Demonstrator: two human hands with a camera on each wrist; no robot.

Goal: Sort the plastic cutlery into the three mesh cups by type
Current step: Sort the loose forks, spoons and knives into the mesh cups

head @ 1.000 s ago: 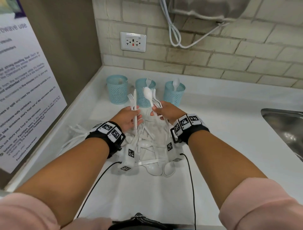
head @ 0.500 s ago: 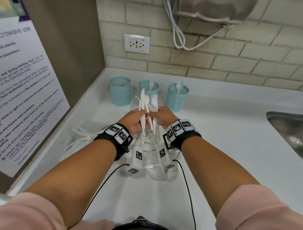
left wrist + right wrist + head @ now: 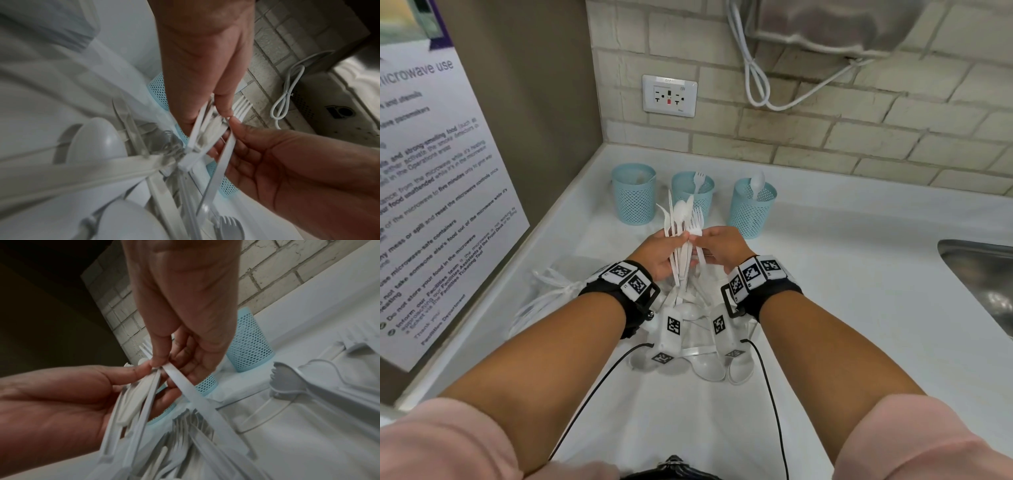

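Note:
Three blue mesh cups stand at the back of the counter: the left cup, the middle cup with a fork in it, and the right cup with a spoon in it. In front of them my left hand grips an upright bundle of white cutlery made of forks, a spoon and a knife. My right hand meets it and pinches the handle of one fork between thumb and forefinger; its tines stick up past the fingertips. Loose cutlery lies under my wrists.
A steel sink opens at the right. A wall with a printed notice closes the left side. A crumpled clear bag lies left of the pile. A socket and a looped white cable are on the brick wall.
My hands have come together. The pieces that each hand held apart now stand as one bundle in my left hand, and my right fingers have closed on one fork.

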